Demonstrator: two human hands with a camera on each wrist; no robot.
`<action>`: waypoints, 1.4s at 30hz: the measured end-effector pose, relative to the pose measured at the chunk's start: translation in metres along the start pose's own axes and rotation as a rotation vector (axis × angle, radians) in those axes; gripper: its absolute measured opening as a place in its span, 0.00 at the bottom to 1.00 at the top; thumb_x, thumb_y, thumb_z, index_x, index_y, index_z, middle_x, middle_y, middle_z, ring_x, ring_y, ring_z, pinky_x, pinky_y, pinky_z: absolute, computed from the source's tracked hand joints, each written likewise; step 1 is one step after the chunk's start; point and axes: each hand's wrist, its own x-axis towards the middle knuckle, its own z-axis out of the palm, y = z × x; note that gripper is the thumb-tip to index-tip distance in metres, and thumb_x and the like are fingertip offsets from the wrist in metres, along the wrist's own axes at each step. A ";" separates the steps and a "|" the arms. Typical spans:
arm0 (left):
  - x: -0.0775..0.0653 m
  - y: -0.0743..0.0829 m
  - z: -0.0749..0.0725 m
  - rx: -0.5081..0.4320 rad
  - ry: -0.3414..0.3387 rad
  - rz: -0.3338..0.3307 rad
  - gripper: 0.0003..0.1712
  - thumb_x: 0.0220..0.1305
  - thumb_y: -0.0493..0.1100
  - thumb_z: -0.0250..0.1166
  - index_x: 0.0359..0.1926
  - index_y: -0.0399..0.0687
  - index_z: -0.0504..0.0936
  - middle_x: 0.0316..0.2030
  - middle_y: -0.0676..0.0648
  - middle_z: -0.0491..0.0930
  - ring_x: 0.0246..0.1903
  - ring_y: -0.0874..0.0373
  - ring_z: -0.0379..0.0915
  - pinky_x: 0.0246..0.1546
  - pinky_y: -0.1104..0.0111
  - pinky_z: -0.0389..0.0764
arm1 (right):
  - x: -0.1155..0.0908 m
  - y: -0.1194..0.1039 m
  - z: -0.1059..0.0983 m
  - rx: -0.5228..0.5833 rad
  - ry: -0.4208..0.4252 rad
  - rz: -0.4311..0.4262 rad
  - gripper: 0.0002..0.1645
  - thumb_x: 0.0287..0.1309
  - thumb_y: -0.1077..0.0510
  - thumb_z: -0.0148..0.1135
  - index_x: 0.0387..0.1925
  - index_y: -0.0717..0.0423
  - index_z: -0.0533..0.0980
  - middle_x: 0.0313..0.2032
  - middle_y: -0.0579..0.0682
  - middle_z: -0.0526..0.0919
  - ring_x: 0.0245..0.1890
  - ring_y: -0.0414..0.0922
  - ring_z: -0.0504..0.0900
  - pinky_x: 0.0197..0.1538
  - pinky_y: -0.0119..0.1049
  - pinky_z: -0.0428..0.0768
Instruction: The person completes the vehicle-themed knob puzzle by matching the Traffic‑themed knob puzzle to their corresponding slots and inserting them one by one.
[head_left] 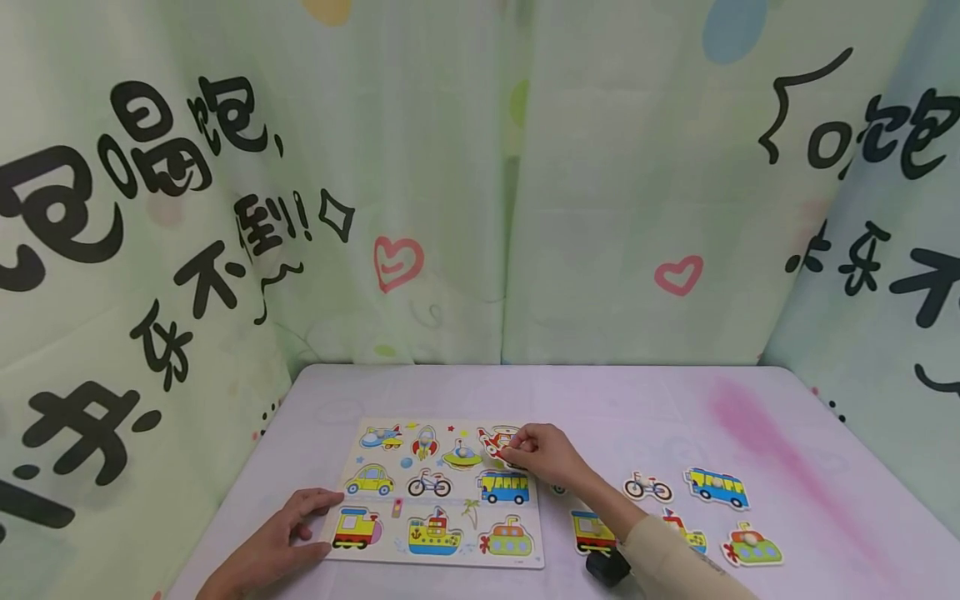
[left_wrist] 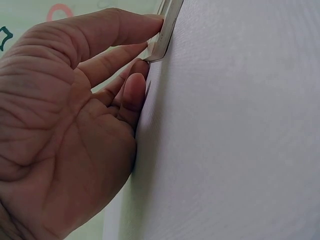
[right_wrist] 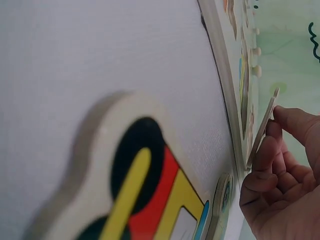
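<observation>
A flat puzzle board (head_left: 442, 560) printed with vehicles lies on the table, left of the middle. My right hand (head_left: 551, 452) pinches a thin red helicopter puzzle piece (head_left: 495, 440) over the board's upper right corner. In the right wrist view, the piece (right_wrist: 262, 131) stands tilted between thumb and fingers, its lower edge right at the board's surface. My left hand (head_left: 281, 533) rests at the board's left edge, thumb and forefinger touching it apart from each other. From the left wrist, the board's edge (left_wrist: 170, 30) shows at the fingertips, with other fingers low against the table.
Loose pieces lie right of the board: a bicycle (head_left: 647, 487), a bus (head_left: 716, 488), a submarine (head_left: 752, 547), a train (head_left: 592, 531) and a ship (head_left: 693, 537), partly behind the right forearm. A black block (head_left: 607, 568) is at the right wrist. Printed curtains (head_left: 585, 208) enclose the table.
</observation>
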 end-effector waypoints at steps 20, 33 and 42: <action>-0.002 0.003 0.001 -0.001 0.016 -0.033 0.38 0.57 0.42 0.76 0.68 0.44 0.74 0.65 0.40 0.67 0.41 0.61 0.65 0.40 0.74 0.71 | 0.017 -0.011 0.007 -0.141 0.037 -0.031 0.11 0.60 0.55 0.73 0.29 0.54 0.78 0.22 0.45 0.71 0.27 0.41 0.70 0.34 0.36 0.67; 0.000 0.003 0.001 0.007 0.014 -0.040 0.37 0.57 0.42 0.76 0.68 0.46 0.75 0.65 0.40 0.67 0.42 0.59 0.66 0.40 0.74 0.71 | 0.026 -0.008 0.013 -0.223 0.048 -0.004 0.13 0.60 0.53 0.73 0.29 0.52 0.77 0.23 0.45 0.72 0.27 0.41 0.71 0.32 0.35 0.67; 0.000 0.001 0.000 -0.010 0.008 -0.026 0.37 0.58 0.42 0.75 0.68 0.44 0.74 0.65 0.39 0.66 0.41 0.60 0.65 0.40 0.73 0.71 | 0.031 -0.007 0.016 -0.242 0.045 0.016 0.13 0.60 0.52 0.73 0.29 0.51 0.77 0.23 0.44 0.74 0.27 0.41 0.72 0.32 0.35 0.68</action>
